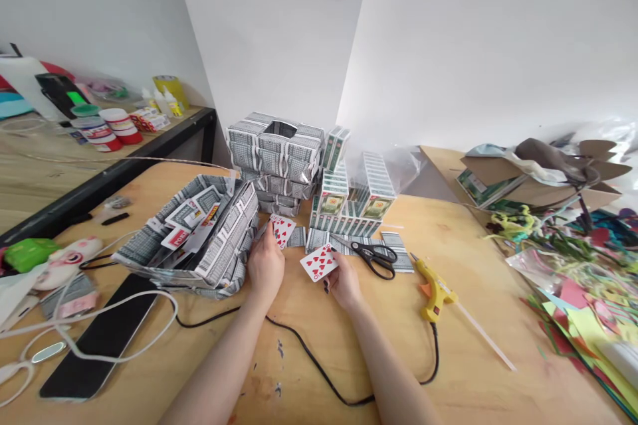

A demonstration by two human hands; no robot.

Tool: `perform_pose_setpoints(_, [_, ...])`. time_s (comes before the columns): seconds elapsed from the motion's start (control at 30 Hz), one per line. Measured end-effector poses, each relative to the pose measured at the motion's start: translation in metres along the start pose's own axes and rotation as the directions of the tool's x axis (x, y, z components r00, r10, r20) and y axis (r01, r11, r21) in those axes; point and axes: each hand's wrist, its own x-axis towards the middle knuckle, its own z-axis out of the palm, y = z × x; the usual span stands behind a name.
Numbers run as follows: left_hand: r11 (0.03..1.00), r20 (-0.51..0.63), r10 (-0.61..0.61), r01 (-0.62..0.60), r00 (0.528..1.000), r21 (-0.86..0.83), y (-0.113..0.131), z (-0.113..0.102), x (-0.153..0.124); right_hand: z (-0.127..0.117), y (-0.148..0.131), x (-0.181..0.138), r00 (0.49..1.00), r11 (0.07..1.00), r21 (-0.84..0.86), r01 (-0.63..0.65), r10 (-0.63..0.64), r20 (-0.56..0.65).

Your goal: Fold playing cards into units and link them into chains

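My left hand (266, 261) is closed on a playing card (284, 231) with red pips, close to the right end of a long box (226, 239) covered in patterned cards. Between the fingers of my right hand (343, 280) is a second playing card (318, 263), face up with red hearts. Just right of that hand lie black-handled scissors (376, 257) on several flat grey-patterned cards (399, 254). More loose cards and packaging fill the long box. Behind my hands stand stacked card-covered blocks (284, 153) and green-and-white card packs (343, 202).
A yellow glue gun (436, 291) with a clear stick lies at right, its black cable (319, 365) crossing in front of me. At left are a dark phone (100, 339) and a white cable (172, 319). Colourful scraps (573, 279) and an open carton (538, 186) sit far right.
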Motion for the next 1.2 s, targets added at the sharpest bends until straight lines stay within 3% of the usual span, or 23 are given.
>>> perform_pose_setpoints(0.1, [0.997,-0.065,-0.007,0.001,0.998,-0.082,0.006,-0.006,0.000,0.001,0.002,-0.001,0.996,0.997,-0.012,0.078,-0.078,-0.033])
perform_pose_setpoints(0.2, [0.975,-0.082,0.105,-0.119,0.991,-0.188,0.016,-0.012,-0.001,0.005,0.001,-0.003,0.988,0.987,-0.048,0.155,-0.156,-0.012])
perform_pose_setpoints(0.3, [0.931,-0.034,0.233,-0.233,0.972,-0.282,0.027,-0.015,-0.005,0.009,0.000,-0.004,0.983,0.981,-0.055,0.186,-0.186,0.009])
perform_pose_setpoints(0.47, [0.868,0.057,0.322,-0.271,0.945,-0.417,0.041,-0.017,-0.012,0.009,-0.003,-0.005,0.984,0.986,-0.013,0.165,-0.164,0.072])
perform_pose_setpoints(0.6, [0.851,0.148,0.402,-0.309,0.903,-0.425,0.047,-0.016,-0.013,0.008,-0.006,-0.006,0.984,0.987,0.026,0.157,-0.159,0.084])
perform_pose_setpoints(0.93, [0.884,0.246,0.368,-0.256,0.897,-0.391,0.053,-0.014,-0.018,0.009,-0.008,-0.007,0.984,0.987,0.065,0.149,-0.155,0.092])
perform_pose_setpoints(1.2, [0.870,0.172,0.167,-0.064,0.971,-0.489,0.048,-0.013,-0.015,0.006,-0.001,-0.002,0.973,0.972,-0.060,0.229,-0.227,0.038])
